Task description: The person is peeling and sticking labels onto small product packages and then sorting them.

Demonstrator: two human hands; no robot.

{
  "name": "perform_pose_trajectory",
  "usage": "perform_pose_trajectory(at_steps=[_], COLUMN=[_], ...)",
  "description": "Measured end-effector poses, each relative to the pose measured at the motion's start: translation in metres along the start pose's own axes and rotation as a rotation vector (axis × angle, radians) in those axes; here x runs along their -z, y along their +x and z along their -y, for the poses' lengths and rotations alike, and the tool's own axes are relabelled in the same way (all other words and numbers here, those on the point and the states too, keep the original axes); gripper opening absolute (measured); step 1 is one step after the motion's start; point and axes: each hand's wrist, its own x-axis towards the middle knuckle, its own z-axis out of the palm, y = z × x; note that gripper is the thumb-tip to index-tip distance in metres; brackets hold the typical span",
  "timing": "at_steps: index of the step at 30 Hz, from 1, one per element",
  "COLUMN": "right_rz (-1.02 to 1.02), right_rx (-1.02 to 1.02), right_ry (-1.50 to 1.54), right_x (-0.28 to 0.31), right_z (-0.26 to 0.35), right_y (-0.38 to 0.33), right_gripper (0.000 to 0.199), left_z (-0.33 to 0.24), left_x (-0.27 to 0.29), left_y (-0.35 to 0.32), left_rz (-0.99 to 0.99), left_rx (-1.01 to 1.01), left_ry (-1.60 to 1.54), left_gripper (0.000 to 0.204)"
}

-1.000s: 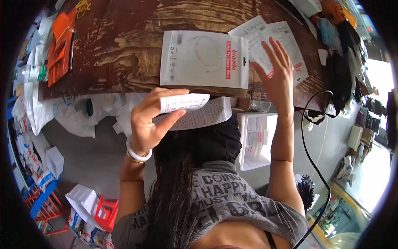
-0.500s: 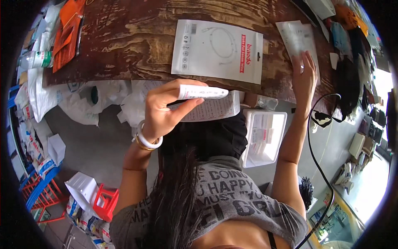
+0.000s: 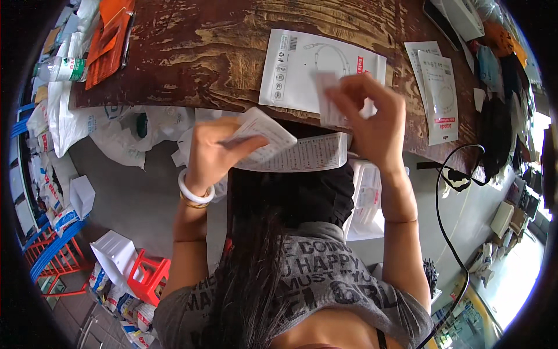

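Observation:
My left hand (image 3: 215,148) is closed on a white printed label stack (image 3: 270,135) with rounded corners, held in front of the table edge. My right hand (image 3: 381,119) pinches a small pale printed label (image 3: 330,96), smeared by motion, between thumb and fingers. It hovers above the near right part of a flat white pouch (image 3: 299,72), which lies on the table and has a looped cable printed on it. Below the stack a long printed white sheet (image 3: 317,152) lies across my lap; whether it joins the stack cannot be told.
Two slim white packets (image 3: 440,96) overlap at the table's right side. Orange pouches (image 3: 107,46) and a plastic bottle (image 3: 61,68) sit at the left. A white bin (image 3: 366,198) stands right of my lap. A black cable (image 3: 439,215) hangs at the right.
My right hand has left the white packets and swung left over the pouch, now with a small label in its fingers. My left hand has tilted the label stack, showing its printed face.

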Motion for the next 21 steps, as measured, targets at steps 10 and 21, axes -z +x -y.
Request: perform_pose_trajectory(at_steps=[10,21], right_rz=[-0.008,0.269], right_rx=[-0.110,0.228], right_ry=[0.173,-0.160], right_x=[-0.051,-0.002], right_z=[-0.032,-0.054], right_y=[0.013,0.010], right_gripper=[0.023,0.065], left_z=[-0.005,-0.003], left_x=[-0.037,-0.038], left_y=[0.014,0.018], left_rz=[-0.118,-0.078], left_rx=[-0.487,-0.452], left_ry=[0.475,0.466], left_gripper=[0.016,0.019])
